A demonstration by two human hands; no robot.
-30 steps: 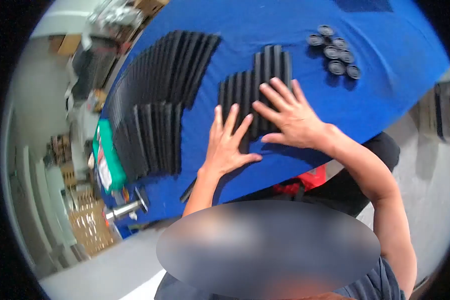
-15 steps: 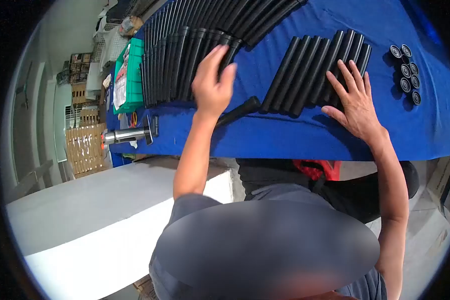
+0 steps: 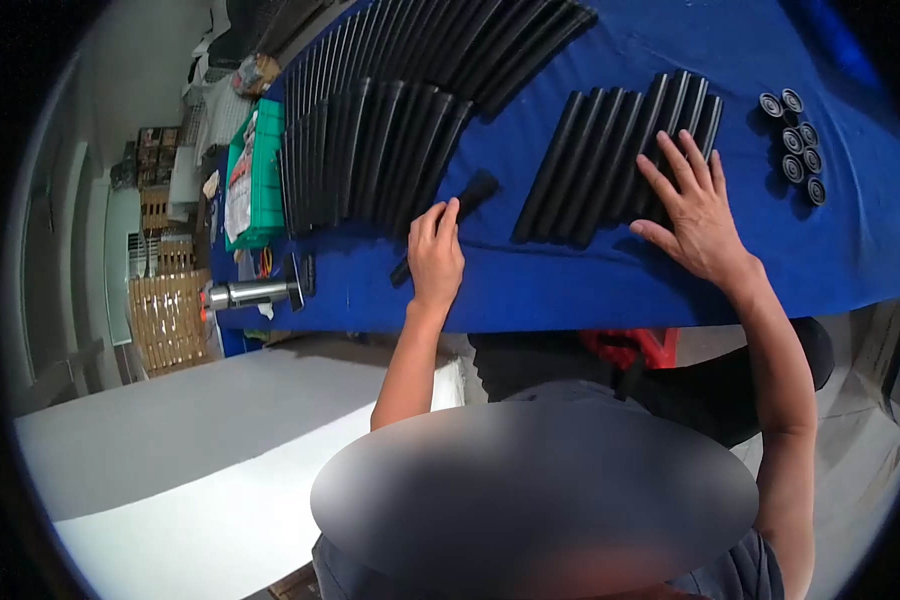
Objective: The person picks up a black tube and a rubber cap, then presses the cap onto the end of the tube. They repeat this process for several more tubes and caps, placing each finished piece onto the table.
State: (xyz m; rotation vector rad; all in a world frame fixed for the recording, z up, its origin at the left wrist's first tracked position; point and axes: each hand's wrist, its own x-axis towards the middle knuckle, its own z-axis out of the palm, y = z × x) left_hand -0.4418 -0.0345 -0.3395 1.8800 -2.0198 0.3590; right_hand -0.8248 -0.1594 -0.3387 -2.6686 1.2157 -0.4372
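Observation:
My left hand (image 3: 436, 258) has its fingers closed over a short black tube (image 3: 478, 192) that lies aslant near the table's front edge. The tube's wider, blurred end sticks out beyond the fingertips, and its middle is hidden under the hand. Fingers spread, my right hand (image 3: 698, 215) rests flat over the lower right of a row of plain black tubes (image 3: 590, 165) lying side by side. To the left of that row, a larger set of black tubes with wider ends (image 3: 370, 150) lies packed closely together.
Several round black caps (image 3: 793, 140) are grouped at the right. A green crate (image 3: 263, 180) and a silver cylindrical tool (image 3: 255, 293) sit at the table's left. Blue cloth (image 3: 570, 290) covers the table; a white ledge (image 3: 220, 420) stands before it.
My left hand has come down from beside the large tube set onto the loose short tube and closed on it. My right hand stays spread on its row. The whole view has shifted slightly.

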